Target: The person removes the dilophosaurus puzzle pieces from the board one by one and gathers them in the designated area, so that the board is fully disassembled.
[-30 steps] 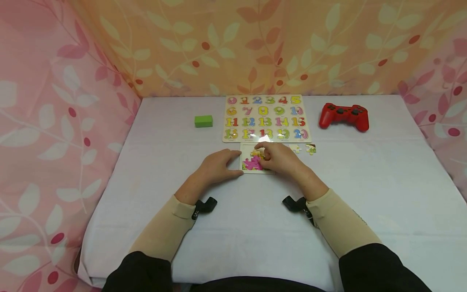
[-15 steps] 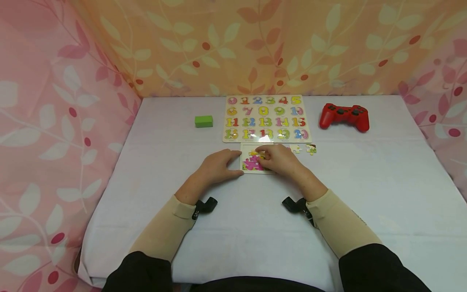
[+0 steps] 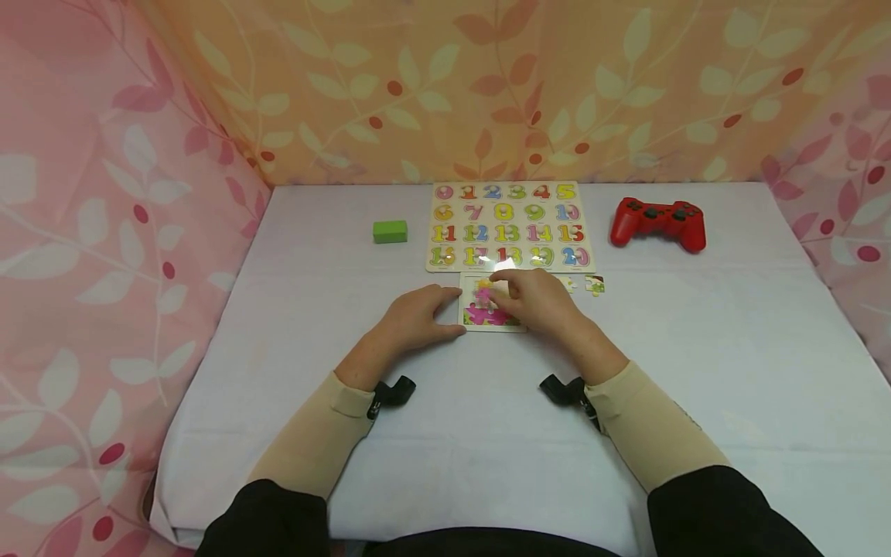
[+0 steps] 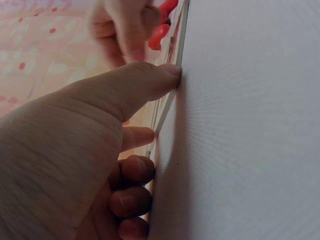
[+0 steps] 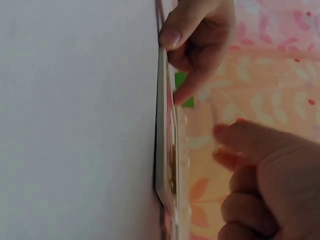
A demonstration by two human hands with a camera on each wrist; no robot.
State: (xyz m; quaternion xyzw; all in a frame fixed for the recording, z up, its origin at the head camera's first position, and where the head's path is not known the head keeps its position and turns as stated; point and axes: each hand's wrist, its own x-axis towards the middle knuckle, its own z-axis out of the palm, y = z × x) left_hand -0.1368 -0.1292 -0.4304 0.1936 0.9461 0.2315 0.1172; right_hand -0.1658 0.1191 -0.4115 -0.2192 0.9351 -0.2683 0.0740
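A small jigsaw tray (image 3: 491, 328) with a pale rim lies in front of the number board. Pink, green and yellow puzzle pieces (image 3: 487, 314) fill its lower part. At its left edge my left hand (image 3: 412, 317) rests index finger and thumb, the thumb by the near left corner; its other fingers are loosely curled in the left wrist view. Over the tray, my right hand (image 3: 539, 300) pinches a small pink and yellow puzzle piece (image 3: 482, 294) between thumb and index finger. In the right wrist view those fingertips are blurred and mostly hide the piece.
The number board (image 3: 508, 226) lies directly behind the tray. Right of the tray sit loose puzzle pieces (image 3: 594, 285), one partly covered by my right hand. A green block (image 3: 390, 232) is at the back left and a red game controller (image 3: 658, 223) at the back right.
My right hand has shifted slightly up and back, and the pinched piece now shows raised above the pink lower row. The left hand has stayed where it was.
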